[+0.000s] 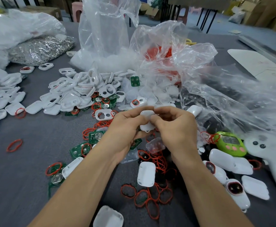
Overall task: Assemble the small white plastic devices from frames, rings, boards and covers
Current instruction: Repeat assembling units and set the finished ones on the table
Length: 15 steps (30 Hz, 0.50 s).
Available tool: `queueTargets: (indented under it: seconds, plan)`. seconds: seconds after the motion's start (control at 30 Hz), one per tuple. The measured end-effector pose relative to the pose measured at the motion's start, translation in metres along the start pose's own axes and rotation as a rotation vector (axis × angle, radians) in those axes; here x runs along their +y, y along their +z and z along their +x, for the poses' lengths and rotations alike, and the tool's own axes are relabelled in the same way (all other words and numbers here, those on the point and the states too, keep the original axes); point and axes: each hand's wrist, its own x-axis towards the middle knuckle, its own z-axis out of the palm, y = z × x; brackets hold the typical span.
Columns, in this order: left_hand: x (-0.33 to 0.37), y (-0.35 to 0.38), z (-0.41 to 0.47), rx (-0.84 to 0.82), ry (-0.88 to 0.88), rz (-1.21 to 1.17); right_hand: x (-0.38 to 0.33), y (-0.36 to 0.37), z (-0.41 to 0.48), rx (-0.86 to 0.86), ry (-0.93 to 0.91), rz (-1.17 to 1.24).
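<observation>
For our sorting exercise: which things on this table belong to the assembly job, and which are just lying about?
Belong: white device gripped by left hand and right hand; frames; red rings; green boards; covers.
Lying about: green gadget; white controller.

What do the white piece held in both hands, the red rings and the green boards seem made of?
The held piece looks like moulded white plastic: smooth, faintly glossy. The red rings seem rubber or silicone: thin loops lying bent out of shape. The green boards look like circuit board: green lacquered sheet with silvery metal discs.
</observation>
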Motion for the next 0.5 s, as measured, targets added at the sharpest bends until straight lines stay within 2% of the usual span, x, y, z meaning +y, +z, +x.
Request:
queueTargets:
  seconds: [0.1,0.2,0.3,0.5]
  plan:
    - [0.0012,-0.0019,0.0009,-0.026,0.007,-0.002,-0.0018,-0.0038,0.0038,-0.143,0.165,0.25]
    - [0.0024,-0.0032,-0.001,-0.076,0.021,-0.013,-0.003,-0.0073,0.0062,-0.243,0.224,0.394]
    - [0.0026,-0.0035,-0.0018,-0.083,0.029,-0.017,-0.0024,-0.0083,0.0049,-0.231,0.234,0.456]
    - [0.0,-0.0017,-0.0032,-0.064,0.051,0.024,0.0014,-0.0053,0.0028,-0.123,0.211,0.43]
